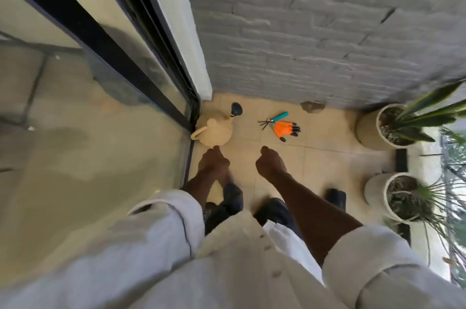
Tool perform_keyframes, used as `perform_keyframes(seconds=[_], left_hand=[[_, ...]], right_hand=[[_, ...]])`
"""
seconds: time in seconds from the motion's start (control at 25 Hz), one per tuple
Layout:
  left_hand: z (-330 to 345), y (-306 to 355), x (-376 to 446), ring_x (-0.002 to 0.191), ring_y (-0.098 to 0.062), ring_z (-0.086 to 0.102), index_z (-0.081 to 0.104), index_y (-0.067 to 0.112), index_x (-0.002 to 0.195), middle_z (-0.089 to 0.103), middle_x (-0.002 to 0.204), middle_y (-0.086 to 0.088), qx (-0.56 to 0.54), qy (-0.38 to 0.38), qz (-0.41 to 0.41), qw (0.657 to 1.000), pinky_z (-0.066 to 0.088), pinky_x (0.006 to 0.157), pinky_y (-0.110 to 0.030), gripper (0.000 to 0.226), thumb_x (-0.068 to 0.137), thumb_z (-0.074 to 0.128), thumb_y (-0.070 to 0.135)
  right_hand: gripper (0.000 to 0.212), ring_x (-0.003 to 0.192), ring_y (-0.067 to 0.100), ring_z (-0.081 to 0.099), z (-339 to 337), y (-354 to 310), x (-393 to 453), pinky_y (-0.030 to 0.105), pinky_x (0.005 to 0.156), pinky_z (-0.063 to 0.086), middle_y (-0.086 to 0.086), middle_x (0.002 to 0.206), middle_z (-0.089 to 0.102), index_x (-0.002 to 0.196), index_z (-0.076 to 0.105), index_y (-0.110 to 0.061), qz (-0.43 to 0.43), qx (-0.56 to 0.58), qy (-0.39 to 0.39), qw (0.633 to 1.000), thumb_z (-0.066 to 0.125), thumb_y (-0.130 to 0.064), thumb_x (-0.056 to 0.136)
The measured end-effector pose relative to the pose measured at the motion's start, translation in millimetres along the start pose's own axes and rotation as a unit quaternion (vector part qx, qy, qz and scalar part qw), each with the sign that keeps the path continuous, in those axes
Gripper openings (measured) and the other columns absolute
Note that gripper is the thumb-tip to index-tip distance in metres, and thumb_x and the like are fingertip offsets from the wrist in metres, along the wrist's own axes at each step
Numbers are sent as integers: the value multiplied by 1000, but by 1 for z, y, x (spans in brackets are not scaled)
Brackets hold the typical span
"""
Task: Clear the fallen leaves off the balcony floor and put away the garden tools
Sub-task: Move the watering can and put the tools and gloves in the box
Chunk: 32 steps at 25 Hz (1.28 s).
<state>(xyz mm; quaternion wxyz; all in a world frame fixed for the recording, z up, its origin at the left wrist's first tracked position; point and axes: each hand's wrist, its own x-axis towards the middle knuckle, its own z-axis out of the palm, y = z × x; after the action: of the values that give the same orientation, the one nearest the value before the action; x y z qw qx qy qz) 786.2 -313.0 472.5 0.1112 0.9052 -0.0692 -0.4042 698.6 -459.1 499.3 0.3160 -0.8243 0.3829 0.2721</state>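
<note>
- Head view: the camera looks steeply down at a tiled balcony floor (325, 154), with a grey stone-faced wall (315, 31) at the far side and a dark-framed sliding glass door (100, 86) along the left.
- The left hand (213, 161) hangs above the floor with its fingers curled in and nothing in them; its knuckles sit just in front of the watering can from this angle, and contact cannot be told.
- The right hand (271, 162) is likewise curled and holds nothing, a little apart from the left hand, over bare tile.
- Both forearms come out of rolled-up pale sleeves (164, 210).
- A cream watering can (214, 132) stands in the corner by the door frame, its dark rose head pointing toward the wall.
- An orange garden glove (286, 129) with black claw tips lies on the floor beyond the right hand.
- Just beside the glove, touching or nearly so, lies a small hand rake (273, 119) with a teal handle.
- One brown fallen leaf (312, 106) rests at the foot of the wall, near the tools.
- Two potted plants stand along the right edge: a striped snake plant (393, 124) in a pale pot, and nearer the person a thin-leaved plant (401, 196) in a white pot.
- The person's dark shoes (233, 195) show below the hands.
</note>
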Motion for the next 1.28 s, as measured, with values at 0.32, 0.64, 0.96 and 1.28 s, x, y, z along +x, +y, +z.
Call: perform_keyframes(seconds=[0.32,0.64,0.96,1.28], left_hand=[[-14,-36,160,124,-34,51,38,10,142,52,137,-16,-69,-5,-66,995,44,100,-39,54,91,52,17],[40,-70,331,124,-33,51,36,9,144,52,137,-17,-99,47,-83,990,42,98,-39,56,94,58,20],[97,-98,449,117,-35,54,47,8,128,54,129,-17,47,-41,-58,996,48,95,-45,47,86,63,25],[138,-93,446,110,-31,59,56,6,122,62,118,-13,29,-36,-135,990,50,84,-37,43,87,67,29]], right_hand=[[39,119,36,55,39,-46,162,36,92,47,19,131,55,130,47,-7,-10,-28,-58,998,46,-8,91],[42,114,36,56,110,-38,338,41,88,48,17,128,54,135,43,-7,-89,-90,-29,992,42,-5,93],[50,111,34,58,161,-24,416,44,87,52,15,130,54,142,38,-10,-133,-81,-19,988,42,-3,93],[36,106,30,60,177,-6,411,39,85,53,14,123,58,127,52,-6,-106,-90,-69,988,44,-3,92]])
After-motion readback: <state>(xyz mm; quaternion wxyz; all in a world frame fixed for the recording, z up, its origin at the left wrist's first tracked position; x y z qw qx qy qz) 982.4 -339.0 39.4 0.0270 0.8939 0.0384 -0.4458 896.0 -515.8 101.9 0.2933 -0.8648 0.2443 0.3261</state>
